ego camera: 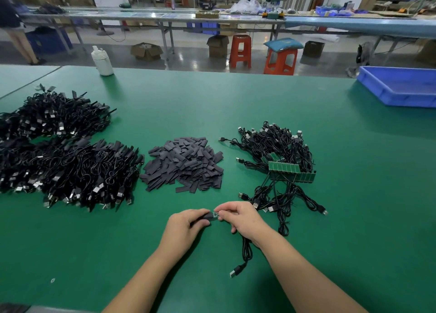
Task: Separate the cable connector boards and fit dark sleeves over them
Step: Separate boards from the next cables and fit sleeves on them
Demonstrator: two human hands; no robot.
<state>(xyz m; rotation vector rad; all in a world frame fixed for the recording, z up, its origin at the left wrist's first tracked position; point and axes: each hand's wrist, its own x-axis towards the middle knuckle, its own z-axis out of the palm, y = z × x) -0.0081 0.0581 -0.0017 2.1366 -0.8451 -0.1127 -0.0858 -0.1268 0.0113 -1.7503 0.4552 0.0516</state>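
No text, label, brand, number or sign can be read anywhere in this view, whether on the green connector boards [292, 171], the white bottle [102, 61] at the far left, or the blue crate [398, 86] at the far right.

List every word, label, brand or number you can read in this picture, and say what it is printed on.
No text can be read.
White bottle: no label legible.
Small board between the left hand and right hand: any markings too small.
Strip of green boards: markings too small.
Cardboard boxes and sheets on the far bench: blurred.
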